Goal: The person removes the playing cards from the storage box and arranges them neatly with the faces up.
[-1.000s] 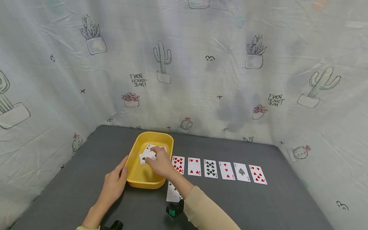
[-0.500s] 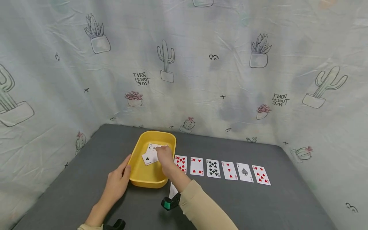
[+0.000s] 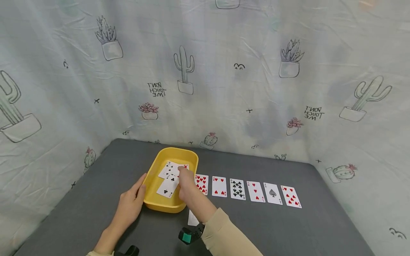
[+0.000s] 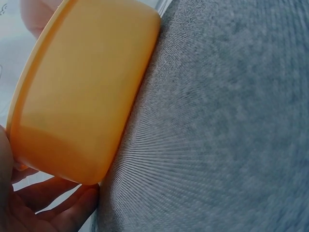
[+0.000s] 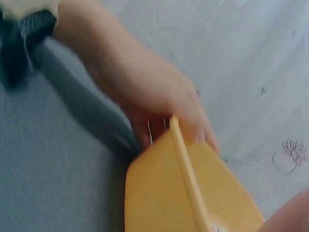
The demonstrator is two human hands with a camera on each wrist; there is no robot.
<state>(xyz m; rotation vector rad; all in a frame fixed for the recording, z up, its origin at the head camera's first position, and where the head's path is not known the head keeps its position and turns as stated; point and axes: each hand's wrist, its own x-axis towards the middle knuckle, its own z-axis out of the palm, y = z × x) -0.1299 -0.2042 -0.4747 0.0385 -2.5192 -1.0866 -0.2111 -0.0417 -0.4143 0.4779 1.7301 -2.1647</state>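
Wrinkled cactus-print cloth (image 3: pixel 214 81) (pale) behind gry tbl (image 3: pixel 294 231)

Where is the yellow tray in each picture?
Head view: the yellow tray is left of centre, a little below the middle.
Left wrist view: the yellow tray fills the upper left.
Right wrist view: the yellow tray is at the bottom, around the middle.
Shared landmark: the left hand, against the tray in all three.

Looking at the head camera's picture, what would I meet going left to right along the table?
Left hand, yellow tray, many-pipped hearts card, four of hearts, clubs card, three of hearts, ace of spades, rightmost hearts card.
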